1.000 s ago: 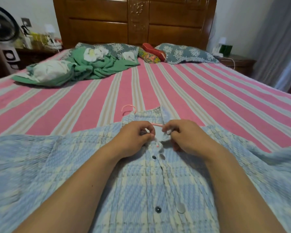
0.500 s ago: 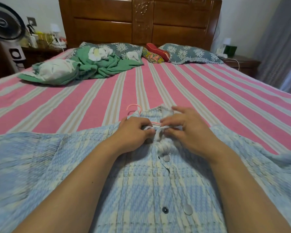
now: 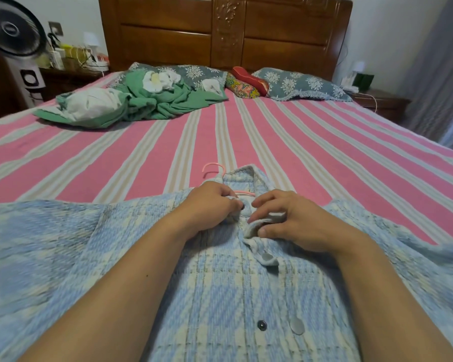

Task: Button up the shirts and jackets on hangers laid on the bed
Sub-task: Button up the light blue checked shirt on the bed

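Head cam looks down at a blue plaid shirt [image 3: 220, 296] spread flat across the near end of the bed [image 3: 311, 158], right up against the near edge and spilling out both sides of the view. It's on a pink hanger [image 3: 215, 171], whose hook pokes out past the collar onto the striped cover. Both hands are up at the neckline. Left hand [image 3: 209, 207] has its fingers curled tight, pinching the left placket edge right where a dark snap shows. Right hand [image 3: 293, 220] grips the other placket edge, thumb underneath and fingers curled over the bunched fabric, index a bit lifted. The two hands are just beside each other, not quite touching. Lower down the front, a dark snap [image 3: 262, 325] and a pale button [image 3: 297, 328] sit side by side, not joined. Past the collar there's a wide stretch of open striped cover before you hit the green heap [image 3: 152, 105] and pillows [image 3: 298, 84] by the headboard [image 3: 220, 35].
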Demonstrator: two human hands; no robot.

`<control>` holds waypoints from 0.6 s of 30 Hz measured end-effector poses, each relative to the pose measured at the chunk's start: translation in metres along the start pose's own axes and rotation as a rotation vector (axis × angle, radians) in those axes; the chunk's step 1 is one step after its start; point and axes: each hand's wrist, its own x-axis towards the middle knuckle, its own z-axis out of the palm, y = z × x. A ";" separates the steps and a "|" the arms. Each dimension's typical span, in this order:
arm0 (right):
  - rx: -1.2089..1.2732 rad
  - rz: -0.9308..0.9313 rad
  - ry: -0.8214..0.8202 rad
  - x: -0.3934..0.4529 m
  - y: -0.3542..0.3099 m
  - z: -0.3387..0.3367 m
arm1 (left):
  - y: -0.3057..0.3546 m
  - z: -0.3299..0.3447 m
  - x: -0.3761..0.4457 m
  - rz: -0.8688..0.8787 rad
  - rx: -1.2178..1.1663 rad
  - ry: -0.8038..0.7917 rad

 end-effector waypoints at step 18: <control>-0.230 0.025 0.364 0.014 -0.009 0.025 | 0.009 -0.005 -0.005 0.013 -0.028 -0.092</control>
